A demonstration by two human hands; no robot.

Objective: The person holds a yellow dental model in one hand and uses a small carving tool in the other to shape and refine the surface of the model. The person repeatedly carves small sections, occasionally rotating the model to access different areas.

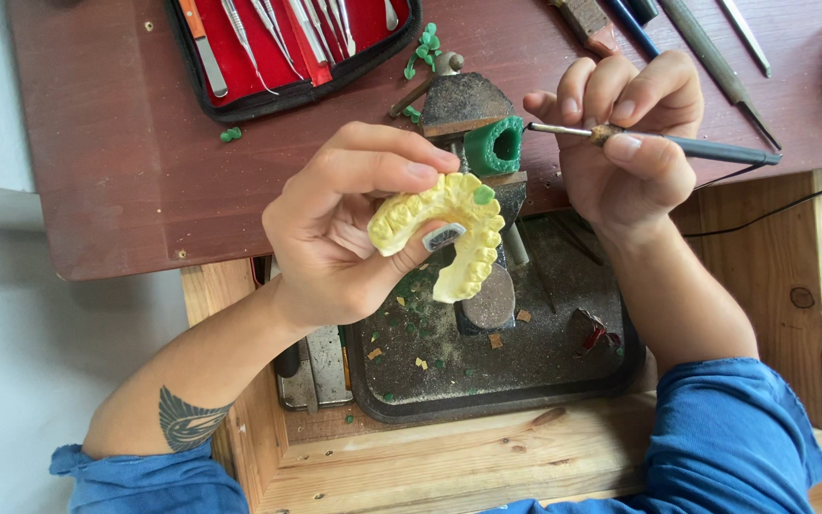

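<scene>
Yellow dental cast (449, 228), a horseshoe arch of teeth, sits in the left hand (335, 238) above the dark tray (487, 381); fingers (401, 167) curl closed over its top edge, thumb under. A green wax bit (483, 194) sits on one tooth. Right hand (625, 133) pinches a thin carving tool (658, 141) pen-style, fingers fully closed on the shaft, tip pointing left toward the green wax ring (495, 146) clamped on the bench peg (463, 100). Tool tip is apart from the cast. Judged step: wax work on the tooth, between touches. Next move seems to need the tip brought onto the green spot with the cast held steady. Wax chips litter the tray; red instrument case (287, 48) lies on the brown surface (116, 143).
</scene>
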